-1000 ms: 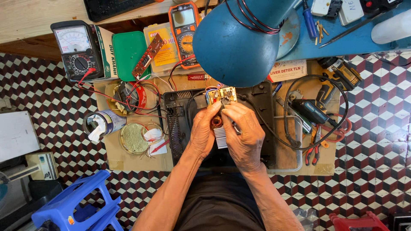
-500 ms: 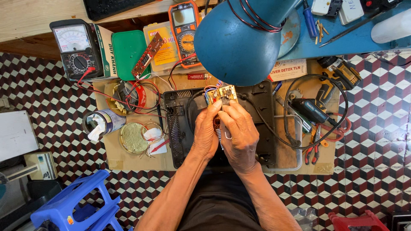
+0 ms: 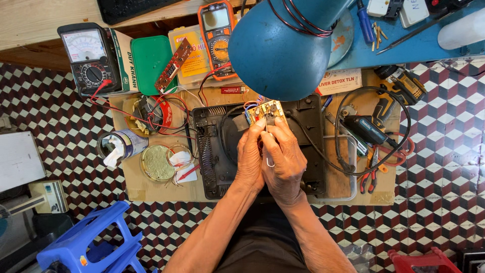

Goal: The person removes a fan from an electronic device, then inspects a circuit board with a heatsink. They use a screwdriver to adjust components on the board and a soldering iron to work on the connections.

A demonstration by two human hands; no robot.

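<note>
Both hands — left hand; right hand — together, clamped on circuit board

Low wooden board, black appliance casing, tin lid, red pliers

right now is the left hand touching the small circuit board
Touching. The head view shows the left hand with its fingertips pressed on the small circuit board's lower edge, beside the right hand.

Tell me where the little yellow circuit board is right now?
In the head view, the small circuit board sits just under the blue lamp shade, pinched by both hands' fingers above the black appliance casing.
</note>
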